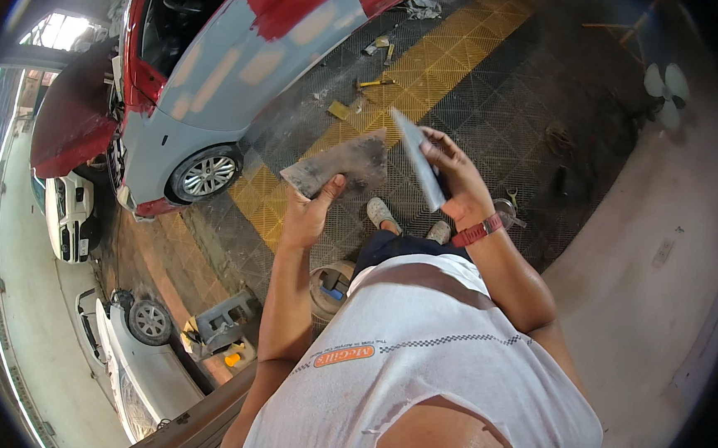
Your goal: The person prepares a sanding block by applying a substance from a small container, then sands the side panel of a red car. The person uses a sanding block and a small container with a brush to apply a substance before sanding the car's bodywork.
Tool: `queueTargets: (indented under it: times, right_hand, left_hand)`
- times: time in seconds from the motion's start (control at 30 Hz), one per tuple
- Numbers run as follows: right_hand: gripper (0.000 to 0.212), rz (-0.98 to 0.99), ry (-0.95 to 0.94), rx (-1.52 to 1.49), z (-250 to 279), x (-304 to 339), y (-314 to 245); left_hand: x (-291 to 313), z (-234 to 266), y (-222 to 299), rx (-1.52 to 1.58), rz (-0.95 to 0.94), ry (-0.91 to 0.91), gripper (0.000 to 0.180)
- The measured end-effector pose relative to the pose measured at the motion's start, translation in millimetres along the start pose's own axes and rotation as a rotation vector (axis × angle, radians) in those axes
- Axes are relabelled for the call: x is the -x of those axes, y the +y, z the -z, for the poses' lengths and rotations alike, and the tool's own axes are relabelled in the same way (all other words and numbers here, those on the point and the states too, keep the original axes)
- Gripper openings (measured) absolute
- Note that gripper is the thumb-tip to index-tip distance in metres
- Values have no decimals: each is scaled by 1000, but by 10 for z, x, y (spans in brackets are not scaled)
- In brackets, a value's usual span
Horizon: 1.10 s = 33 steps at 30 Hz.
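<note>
In my left hand is a worn, brownish-grey sheet of sandpaper, pinched at its near edge with the thumb on top. The sheet is smudged dark toward its right end. My right hand, with a red watch on its wrist, grips a flat grey block tilted steeply and seen nearly edge-on. The block stands just right of the sheet, with a narrow gap between them. Its far face is hidden. Both hands are held in front of my body, above the floor.
A red car with grey primer and tan filler patches stands ahead left. Yellow-handled tools and scraps lie on the grid floor. A bucket is by my legs, a can at right, a grey stool at left, a fan far right.
</note>
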State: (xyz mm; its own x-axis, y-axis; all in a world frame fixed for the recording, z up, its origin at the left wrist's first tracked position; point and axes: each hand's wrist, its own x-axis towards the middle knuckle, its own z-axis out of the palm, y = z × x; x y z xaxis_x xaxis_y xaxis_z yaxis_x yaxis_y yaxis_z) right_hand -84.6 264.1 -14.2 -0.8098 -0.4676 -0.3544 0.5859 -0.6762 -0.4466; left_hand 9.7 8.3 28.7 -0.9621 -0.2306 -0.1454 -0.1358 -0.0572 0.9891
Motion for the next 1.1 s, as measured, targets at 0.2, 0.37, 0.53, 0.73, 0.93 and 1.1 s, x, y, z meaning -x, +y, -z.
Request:
queueTargets:
  times: [0.2, 0.37, 0.53, 0.73, 0.93, 1.1]
  right_hand:
    - [48, 262, 190, 147, -208, -53, -34]
    - [43, 62, 84, 79, -74, -72, 136]
    - [45, 118, 13, 425, -159, -29, 138]
    - [50, 309, -64, 684, -184, -18, 83]
    - [45, -52, -116, 422, -246, 141, -7]
    - [43, 219, -124, 483, -351, 182, -56]
  left_hand:
    - [86, -211, 96, -59, -56, 29, 46]
    - [215, -140, -132, 244, -33, -332, 98]
    - [139, -135, 103, 594, 206, -542, 113]
    - [128, -168, 315, -364, 36, -325, 34]
    - [86, -234, 371, -933, -415, -162, 28]
    - [37, -189, 2, -591, -380, -38, 27]
